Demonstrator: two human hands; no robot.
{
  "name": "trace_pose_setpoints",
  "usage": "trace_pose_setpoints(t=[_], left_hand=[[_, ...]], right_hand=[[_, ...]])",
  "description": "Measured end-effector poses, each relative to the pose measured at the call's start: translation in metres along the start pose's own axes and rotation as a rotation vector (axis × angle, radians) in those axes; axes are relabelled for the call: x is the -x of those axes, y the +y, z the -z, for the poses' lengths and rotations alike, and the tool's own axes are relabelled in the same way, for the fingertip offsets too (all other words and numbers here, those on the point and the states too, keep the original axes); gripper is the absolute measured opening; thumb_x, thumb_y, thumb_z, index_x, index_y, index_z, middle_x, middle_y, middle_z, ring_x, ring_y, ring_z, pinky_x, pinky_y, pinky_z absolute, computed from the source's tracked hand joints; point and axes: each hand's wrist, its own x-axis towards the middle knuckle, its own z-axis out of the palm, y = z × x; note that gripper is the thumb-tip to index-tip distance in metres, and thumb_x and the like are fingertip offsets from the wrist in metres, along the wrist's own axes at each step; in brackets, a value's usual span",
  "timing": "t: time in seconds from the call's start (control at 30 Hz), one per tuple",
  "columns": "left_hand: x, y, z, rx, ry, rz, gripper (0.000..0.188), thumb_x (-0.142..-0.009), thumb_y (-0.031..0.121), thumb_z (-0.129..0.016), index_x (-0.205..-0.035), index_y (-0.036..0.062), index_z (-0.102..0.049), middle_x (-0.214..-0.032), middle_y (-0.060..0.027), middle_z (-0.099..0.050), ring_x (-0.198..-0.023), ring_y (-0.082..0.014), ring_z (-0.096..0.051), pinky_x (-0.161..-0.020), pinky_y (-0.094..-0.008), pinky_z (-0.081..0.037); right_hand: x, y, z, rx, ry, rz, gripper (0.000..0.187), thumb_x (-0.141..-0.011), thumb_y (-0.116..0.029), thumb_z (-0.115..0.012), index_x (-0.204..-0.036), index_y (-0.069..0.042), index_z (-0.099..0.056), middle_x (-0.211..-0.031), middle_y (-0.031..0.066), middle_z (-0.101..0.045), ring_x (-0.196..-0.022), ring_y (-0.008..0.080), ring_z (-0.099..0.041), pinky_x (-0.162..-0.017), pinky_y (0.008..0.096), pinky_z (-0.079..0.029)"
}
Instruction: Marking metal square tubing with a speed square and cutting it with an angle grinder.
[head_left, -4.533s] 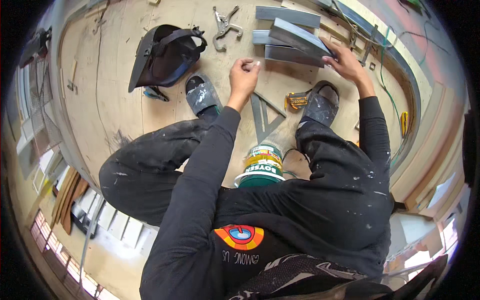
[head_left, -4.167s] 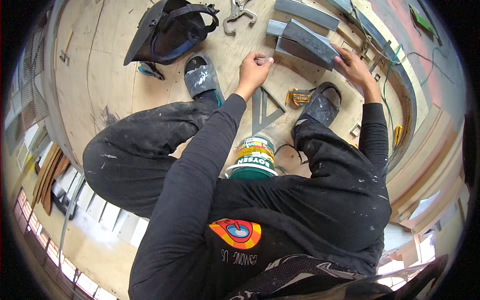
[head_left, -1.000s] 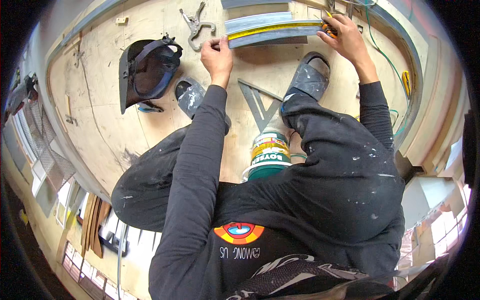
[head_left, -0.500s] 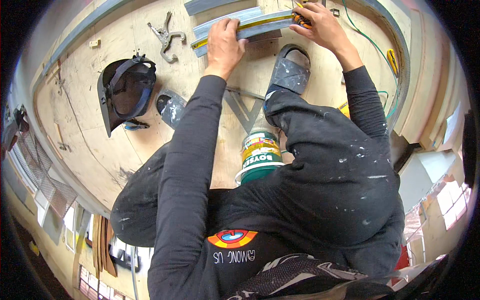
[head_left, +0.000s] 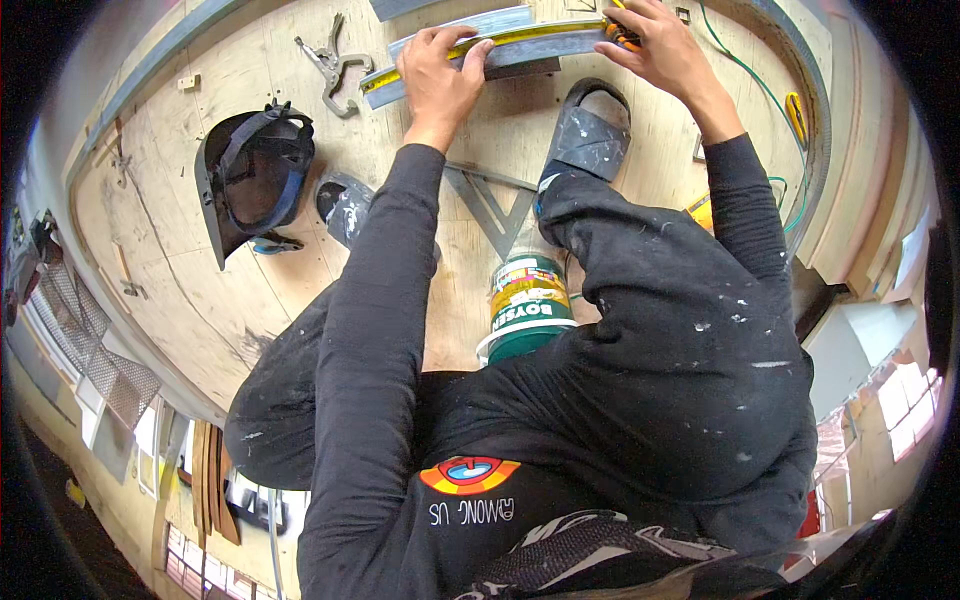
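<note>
The bucket was between the legs, with the square just beyond it and the right slipper farther out, near the strip. The left hand lay across the yellow blade and the strip beneath it, fingers bent over, thumb apart from them; whether that grip pinched or only rested, I cannot tell. If it eased, the blade could well slide, or twist off the metal. At the strip's right end the right hand had its fingers and thumb closed about the case — a pull or tilt there would likely drag the blade out of line. The strip might also rock, as a dark piece showed along its near edge and another strip lay just beyond, probably an uneven bed.

Strip and blade shared one long axis, running left to right beyond the slippers — a slight slant, the left end pointing nearer the person and the right end farther off, with a gentle bow that the lens may have added.
</note>
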Motion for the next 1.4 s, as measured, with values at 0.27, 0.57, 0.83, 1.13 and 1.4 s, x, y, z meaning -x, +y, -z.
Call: trace_pose_setpoints(t=[0.27, 0.57, 0.83, 1.13, 1.4], left_hand=[[0.001, 0.009, -0.021, -0.011, 0.086, 0.08, 0.009, -0.075, 0.029, -0.082, -0.08, 0.022, -0.079, -0.091, 0.0004, -0.069, -0.098, -0.0209, -0.06, -0.095, -0.0413, -0.028], [-0.001, 0.01, -0.025, -0.052, 0.071, 0.103, 0.01, -0.074, 0.03, -0.082, -0.077, 0.0221, -0.079, -0.089, 0.0038, -0.069, -0.098, -0.0186, -0.059, -0.096, -0.0411, -0.027], [-0.002, 0.014, -0.023, -0.109, 0.048, 0.129, 0.011, -0.075, 0.032, -0.081, -0.077, 0.0215, -0.077, -0.091, 0.0027, -0.069, -0.099, -0.0197, -0.058, -0.097, -0.042, -0.026], [-0.001, 0.016, -0.023, -0.134, 0.038, 0.13, 0.013, -0.076, 0.032, -0.079, -0.078, 0.0203, -0.076, -0.092, 0.0003, -0.07, -0.1, -0.0217, -0.058, -0.096, -0.042, -0.026], [-0.001, 0.017, -0.025, -0.151, 0.071, 0.098, 0.012, -0.075, 0.033, -0.079, -0.077, 0.0212, -0.075, -0.092, 0.0016, -0.071, -0.099, -0.0223, -0.059, -0.095, -0.0422, -0.027]], right_hand=[[0.011, -0.002, -0.003, 0.083, 0.048, 0.045, 0.033, -0.073, -0.024, -0.083, -0.095, -0.006, -0.066, -0.086, 0.0137, -0.06, -0.084, 0.0326, -0.06, -0.074, 0.0431, -0.05], [0.031, 0.011, -0.03, 0.324, 0.12, 0.036, 0.058, -0.085, -0.046, -0.077, -0.13, -0.012, -0.065, -0.122, 0.0121, -0.066, -0.115, 0.0269, -0.061, -0.099, 0.0421, -0.041], [0.03, 0.0, -0.034, 0.363, 0.15, 0.015, 0.057, -0.085, -0.043, -0.077, -0.132, -0.013, -0.064, -0.122, 0.0105, -0.066, -0.117, 0.0258, -0.06, -0.1, 0.0418, -0.04], [0.018, -0.039, -0.069, -0.438, 0.267, 0.051, 0.024, -0.094, -0.013, -0.067, -0.116, -0.006, -0.069, -0.1, 0.015, -0.072, -0.091, 0.0312, -0.071, -0.079, 0.0354, -0.056], [0.001, -0.052, -0.098, -0.449, 0.226, -0.133, 0.018, -0.092, -0.014, -0.065, -0.107, -0.005, -0.068, -0.098, 0.0172, -0.072, -0.087, 0.0353, -0.072, -0.075, 0.0417, -0.057]])
